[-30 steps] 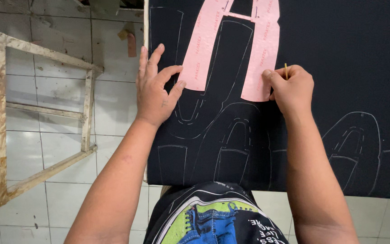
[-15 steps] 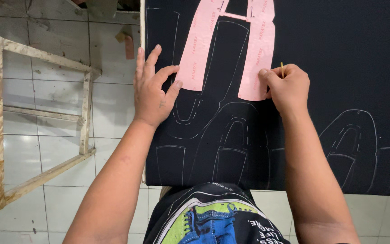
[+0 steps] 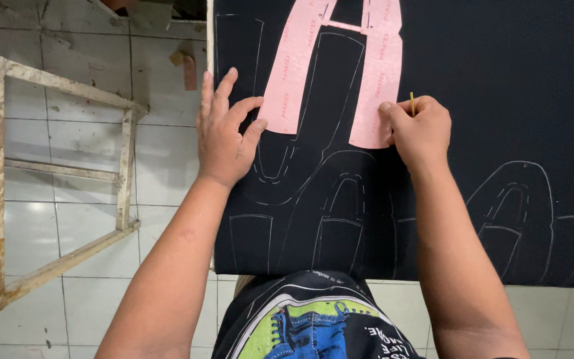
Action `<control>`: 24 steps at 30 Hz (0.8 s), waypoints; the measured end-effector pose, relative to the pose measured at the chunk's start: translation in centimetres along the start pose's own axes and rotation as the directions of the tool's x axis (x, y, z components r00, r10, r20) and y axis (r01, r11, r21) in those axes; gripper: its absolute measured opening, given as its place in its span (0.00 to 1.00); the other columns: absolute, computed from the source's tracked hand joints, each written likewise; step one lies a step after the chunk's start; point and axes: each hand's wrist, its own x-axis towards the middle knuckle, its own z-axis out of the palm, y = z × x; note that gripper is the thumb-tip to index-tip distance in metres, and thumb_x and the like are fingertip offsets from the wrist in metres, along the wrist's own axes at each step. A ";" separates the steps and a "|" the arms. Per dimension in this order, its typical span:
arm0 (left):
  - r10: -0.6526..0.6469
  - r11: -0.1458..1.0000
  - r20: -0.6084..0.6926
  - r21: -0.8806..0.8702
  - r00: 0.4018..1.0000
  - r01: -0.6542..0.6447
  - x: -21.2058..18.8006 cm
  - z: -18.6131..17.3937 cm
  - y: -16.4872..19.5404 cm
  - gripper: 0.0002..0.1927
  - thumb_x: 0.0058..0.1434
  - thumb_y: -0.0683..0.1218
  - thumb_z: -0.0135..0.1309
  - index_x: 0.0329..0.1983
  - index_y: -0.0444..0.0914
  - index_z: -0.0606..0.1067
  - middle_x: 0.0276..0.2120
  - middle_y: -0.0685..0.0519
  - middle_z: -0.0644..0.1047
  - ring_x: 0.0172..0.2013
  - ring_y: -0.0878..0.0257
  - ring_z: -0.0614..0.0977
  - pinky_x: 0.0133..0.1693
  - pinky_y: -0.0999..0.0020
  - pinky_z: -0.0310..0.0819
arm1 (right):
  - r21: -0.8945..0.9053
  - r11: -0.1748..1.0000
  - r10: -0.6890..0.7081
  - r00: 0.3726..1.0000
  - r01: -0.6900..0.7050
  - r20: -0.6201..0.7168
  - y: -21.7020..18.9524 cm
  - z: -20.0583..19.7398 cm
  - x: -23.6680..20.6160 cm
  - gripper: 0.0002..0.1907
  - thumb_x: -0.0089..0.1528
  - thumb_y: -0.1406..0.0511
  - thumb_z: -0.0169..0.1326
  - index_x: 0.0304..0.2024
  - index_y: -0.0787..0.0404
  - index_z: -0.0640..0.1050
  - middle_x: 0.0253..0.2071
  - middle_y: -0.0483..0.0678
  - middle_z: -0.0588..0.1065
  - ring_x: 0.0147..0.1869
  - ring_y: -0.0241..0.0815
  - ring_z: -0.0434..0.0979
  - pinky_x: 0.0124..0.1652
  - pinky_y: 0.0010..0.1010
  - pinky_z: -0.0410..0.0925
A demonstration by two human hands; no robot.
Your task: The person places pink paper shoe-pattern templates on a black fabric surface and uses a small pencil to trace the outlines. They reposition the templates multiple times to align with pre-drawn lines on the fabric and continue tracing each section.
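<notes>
— What takes up most of the view?

— A large black sheet [image 3: 499, 100], matte and flat, spread over a work surface. Thin pale outlines are drawn on it: arched, U-like shapes, several side by side toward the near edge.

— Any boxes or trays holding things?

— None that I can make out. To the left stands a rough wooden frame [image 3: 54, 199], its bars stained and worn, over a floor of pale glazed tiles [image 3: 161, 159].

— And on the sheet?

— A pink paper pattern [image 3: 380, 80], thin and stiff-looking, shaped as two long legs joined by a narrow bridge at the top, with rounded lower ends. It lies flat on the upper middle of the sheet.

— The hands?

— The left hand [image 3: 224, 133] is spread open, palm down on the sheet, its thumb and forefinger tips pressing the end of the pattern's left leg. The right hand [image 3: 420, 129] is curled closed around a slim yellow marking stick [image 3: 412, 103], held at the outer edge of the pattern's right leg, near its rounded end.

— Smallest thing?

— That stick; only its upper tip shows above the fingers.
</notes>
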 end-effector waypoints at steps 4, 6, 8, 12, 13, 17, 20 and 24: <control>-0.002 1.000 -0.004 -0.004 1.000 0.002 0.0 0.1 -0.1 0.13 0.67 0.53 0.60 0.53 0.48 0.81 0.75 0.51 0.61 0.77 0.44 0.48 0.71 0.38 0.48 | -0.075 0.997 0.027 0.999 -0.029 -0.026 -0.2 0.2 -0.2 0.11 0.61 0.62 0.64 0.32 0.63 0.78 0.22 0.47 0.76 0.21 0.32 0.76 0.23 0.21 0.69; 0.009 1.000 -0.007 -0.010 1.000 -0.009 -0.1 0.0 -0.2 0.13 0.67 0.52 0.60 0.53 0.48 0.82 0.74 0.50 0.61 0.77 0.44 0.48 0.71 0.39 0.49 | -0.092 0.994 0.052 0.998 -0.054 -0.031 -0.3 0.2 -0.2 0.11 0.61 0.61 0.64 0.33 0.62 0.78 0.22 0.48 0.76 0.20 0.33 0.76 0.22 0.22 0.69; 0.028 0.999 -0.011 -0.016 1.000 -0.028 -0.2 0.0 -0.2 0.13 0.67 0.52 0.59 0.53 0.48 0.82 0.74 0.50 0.61 0.77 0.44 0.48 0.71 0.39 0.49 | -0.075 0.997 0.030 0.999 -0.031 -0.018 -0.4 0.1 -0.2 0.11 0.61 0.62 0.64 0.32 0.63 0.78 0.22 0.48 0.76 0.20 0.33 0.76 0.22 0.22 0.69; 0.047 0.999 -0.025 -0.009 0.999 -0.047 -0.3 0.0 -0.2 0.11 0.68 0.47 0.58 0.53 0.47 0.83 0.75 0.50 0.62 0.77 0.44 0.49 0.72 0.40 0.50 | 0.000 1.000 -0.005 1.000 0.005 0.004 -0.3 0.0 -0.2 0.12 0.61 0.63 0.65 0.31 0.64 0.78 0.23 0.47 0.76 0.21 0.32 0.77 0.22 0.22 0.70; 0.044 0.999 -0.032 -0.011 0.998 -0.045 -0.3 0.0 -0.2 0.11 0.68 0.46 0.58 0.52 0.47 0.83 0.74 0.50 0.62 0.77 0.44 0.50 0.72 0.41 0.50 | -0.010 1.000 0.002 1.000 -0.002 0.002 -0.3 0.0 -0.2 0.12 0.61 0.63 0.65 0.31 0.64 0.78 0.23 0.47 0.76 0.21 0.32 0.77 0.22 0.22 0.70; 0.041 0.998 -0.049 -0.044 0.998 -0.043 -0.1 0.0 -0.2 0.11 0.67 0.43 0.58 0.51 0.47 0.84 0.73 0.49 0.63 0.76 0.43 0.51 0.71 0.42 0.51 | -0.025 1.000 0.015 1.000 -0.015 -0.002 0.0 0.1 0.0 0.11 0.61 0.64 0.65 0.32 0.64 0.78 0.23 0.48 0.76 0.21 0.32 0.77 0.22 0.23 0.70; 0.020 0.997 -0.047 -0.072 0.999 -0.024 -0.1 0.0 -0.2 0.11 0.68 0.42 0.56 0.49 0.48 0.84 0.73 0.50 0.64 0.76 0.44 0.51 0.71 0.42 0.51 | -0.009 1.000 -0.004 1.000 0.004 0.006 0.2 0.0 0.1 0.11 0.61 0.64 0.65 0.31 0.64 0.78 0.23 0.48 0.76 0.22 0.32 0.78 0.22 0.22 0.70; 0.004 0.999 -0.047 -0.053 0.999 -0.006 0.1 0.1 -0.1 0.12 0.69 0.41 0.55 0.48 0.49 0.85 0.72 0.51 0.65 0.76 0.45 0.52 0.72 0.42 0.50 | 0.043 0.999 -0.031 0.999 0.030 0.015 0.5 0.0 0.2 0.10 0.61 0.65 0.64 0.31 0.65 0.77 0.24 0.47 0.76 0.23 0.31 0.78 0.22 0.21 0.71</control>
